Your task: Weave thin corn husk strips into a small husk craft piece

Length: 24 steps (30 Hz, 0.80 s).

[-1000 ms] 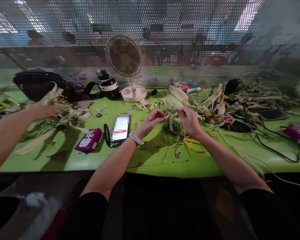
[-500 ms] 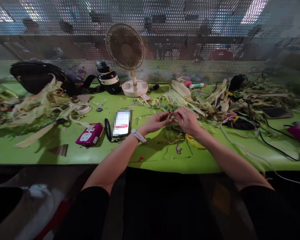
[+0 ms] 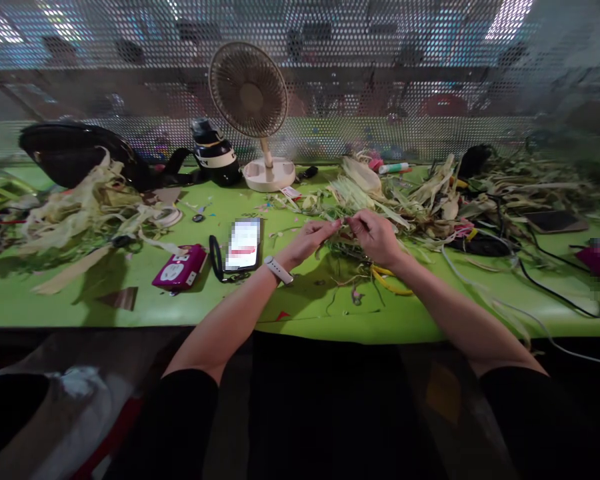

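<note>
My left hand and my right hand meet over the green table, fingertips pinched on a thin strip of corn husk held between them. A white watch sits on my left wrist. Directly behind my hands lies a heap of pale corn husks. Under my right wrist there is a yellow looped cord.
A phone on a stand and a magenta case lie left of my hands. A desk fan, a black bottle and a black bag stand by the perforated screen. More husks lie left; cables run right.
Another person's arm at the left has left the view. My hands have dropped lower and come closer together on the husk strip; the view has tilted slightly.
</note>
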Tool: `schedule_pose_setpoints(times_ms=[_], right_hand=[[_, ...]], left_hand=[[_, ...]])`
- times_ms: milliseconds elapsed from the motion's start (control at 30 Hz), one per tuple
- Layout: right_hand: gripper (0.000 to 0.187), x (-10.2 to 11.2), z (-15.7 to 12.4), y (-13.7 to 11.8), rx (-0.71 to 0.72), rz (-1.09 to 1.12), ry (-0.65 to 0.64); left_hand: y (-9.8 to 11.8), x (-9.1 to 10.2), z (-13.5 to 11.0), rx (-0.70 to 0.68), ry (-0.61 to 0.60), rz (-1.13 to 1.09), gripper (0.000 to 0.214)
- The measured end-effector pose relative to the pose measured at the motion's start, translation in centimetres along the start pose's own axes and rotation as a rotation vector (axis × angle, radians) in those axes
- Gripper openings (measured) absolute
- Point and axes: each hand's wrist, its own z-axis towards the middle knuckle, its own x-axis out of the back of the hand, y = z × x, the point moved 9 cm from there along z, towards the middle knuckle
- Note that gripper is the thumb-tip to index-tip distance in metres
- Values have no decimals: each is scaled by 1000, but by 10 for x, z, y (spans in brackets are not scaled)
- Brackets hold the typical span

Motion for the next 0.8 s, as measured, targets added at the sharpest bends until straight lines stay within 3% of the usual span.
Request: schedule_pose_setpoints(times_ms=[133, 267, 400, 567, 633, 733, 800], right_hand=[[55, -4, 0, 0, -58, 96, -79], [54, -6, 1, 0, -93, 176, -127], [54, -10, 1, 4, -135, 266, -156], [57, -15, 1, 8, -165, 279, -161], [54, -7, 2, 10, -157, 235, -71], [47, 26, 1, 8, -104, 108, 220], [46, 40, 0, 3, -70, 20, 311]], left_hand=[[-15, -11, -1, 133, -116, -74, 23], [-16, -28, -5, 153, -262, -167, 30], [-8, -41, -12, 115, -379, -61, 34], [-7, -55, -25, 174, -598, 75, 40], [-8, -52, -22, 173, -572, 39, 40], [-10, -37, -10, 149, -389, -94, 35], [-13, -27, -3, 154, -275, -188, 34]])
